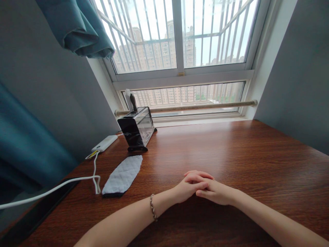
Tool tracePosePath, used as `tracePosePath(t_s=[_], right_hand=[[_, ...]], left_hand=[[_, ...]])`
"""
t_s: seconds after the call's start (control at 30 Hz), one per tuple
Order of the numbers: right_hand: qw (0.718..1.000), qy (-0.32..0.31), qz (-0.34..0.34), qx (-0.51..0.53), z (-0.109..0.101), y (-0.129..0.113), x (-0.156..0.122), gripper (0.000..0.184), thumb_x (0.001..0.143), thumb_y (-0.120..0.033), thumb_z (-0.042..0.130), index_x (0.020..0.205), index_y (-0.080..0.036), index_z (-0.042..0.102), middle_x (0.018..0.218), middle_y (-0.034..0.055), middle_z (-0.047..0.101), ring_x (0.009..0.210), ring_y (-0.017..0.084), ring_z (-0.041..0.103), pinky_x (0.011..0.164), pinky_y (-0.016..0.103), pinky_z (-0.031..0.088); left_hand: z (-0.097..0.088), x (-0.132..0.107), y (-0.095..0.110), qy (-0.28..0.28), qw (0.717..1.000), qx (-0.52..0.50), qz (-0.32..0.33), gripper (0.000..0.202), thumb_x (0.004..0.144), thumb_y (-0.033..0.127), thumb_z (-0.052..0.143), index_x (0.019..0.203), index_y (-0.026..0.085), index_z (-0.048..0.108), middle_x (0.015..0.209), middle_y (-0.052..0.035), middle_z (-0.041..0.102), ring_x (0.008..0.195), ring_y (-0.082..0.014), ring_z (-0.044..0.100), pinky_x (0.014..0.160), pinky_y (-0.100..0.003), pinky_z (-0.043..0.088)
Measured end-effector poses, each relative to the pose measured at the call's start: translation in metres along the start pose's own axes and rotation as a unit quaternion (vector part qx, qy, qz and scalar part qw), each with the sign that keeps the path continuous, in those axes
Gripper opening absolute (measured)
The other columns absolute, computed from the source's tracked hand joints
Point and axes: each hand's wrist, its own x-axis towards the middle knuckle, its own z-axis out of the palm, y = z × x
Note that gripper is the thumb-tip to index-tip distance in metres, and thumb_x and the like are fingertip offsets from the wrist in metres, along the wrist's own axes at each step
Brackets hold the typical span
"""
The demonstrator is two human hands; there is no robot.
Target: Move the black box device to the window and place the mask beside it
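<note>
My left hand (187,189) and my right hand (218,192) rest together on the brown wooden table (231,154), near its front middle. The left hand's fingers lie flat across the fingers of the right hand. Neither hand holds anything. A beaded bracelet (153,207) sits on my left wrist. Nearest to the hands is a grey quilted mitt (123,175), lying flat to the left of them and apart from them.
A black glossy block (137,128) with a dark handle (133,102) sticking up stands at the back left. Beside it lies a white power bank (105,143) with a white cable (64,185). A dark flat slab (38,212) lies at the left edge. A barred window (180,51) and teal curtains (25,147) are behind.
</note>
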Motion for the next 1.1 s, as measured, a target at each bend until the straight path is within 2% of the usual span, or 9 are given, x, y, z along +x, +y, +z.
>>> tracePosePath(t_s=[0.17,0.37,0.6,1.1], right_hand=[[1.0,0.001,0.0,-0.001,0.0,0.001,0.0,0.038,0.088,-0.032,0.05,0.124,-0.021,0.047,0.123,0.0079,0.051,0.125,0.022,0.038,0.106,0.038,0.028],[1.0,0.003,-0.007,0.0,-0.001,-0.001,0.001,0.037,0.088,-0.032,0.05,0.123,-0.022,0.048,0.122,0.0071,0.053,0.118,0.021,0.045,0.106,0.037,0.029],[1.0,-0.002,-0.006,0.0,0.0,0.001,0.0,0.038,0.088,-0.032,0.049,0.125,-0.021,0.047,0.123,0.008,0.051,0.12,0.021,0.043,0.102,0.036,0.034],[1.0,-0.002,-0.008,-0.009,-0.001,0.0,0.001,0.038,0.089,-0.033,0.048,0.125,-0.021,0.047,0.125,0.0085,0.051,0.121,0.021,0.042,0.103,0.037,0.033]], left_hand=[[0.0,0.0,0.002,-0.004,1.0,0.007,-0.003,0.018,0.077,0.028,0.066,0.093,0.022,0.071,0.111,-0.0078,0.061,0.116,-0.0284,0.046,0.097,-0.043,0.035],[0.0,-0.001,0.003,0.002,1.0,0.011,-0.007,0.018,0.076,0.03,0.067,0.091,0.022,0.072,0.112,-0.0078,0.061,0.116,-0.0292,0.046,0.097,-0.044,0.035],[0.003,-0.001,0.005,0.012,1.0,0.005,-0.005,0.02,0.074,0.029,0.068,0.092,0.022,0.072,0.108,-0.0077,0.062,0.111,-0.0292,0.049,0.093,-0.042,0.039],[0.006,0.0,0.011,0.007,1.0,-0.011,0.002,0.021,0.075,0.027,0.066,0.094,0.021,0.072,0.104,-0.0085,0.061,0.103,-0.0278,0.054,0.088,-0.041,0.042]])
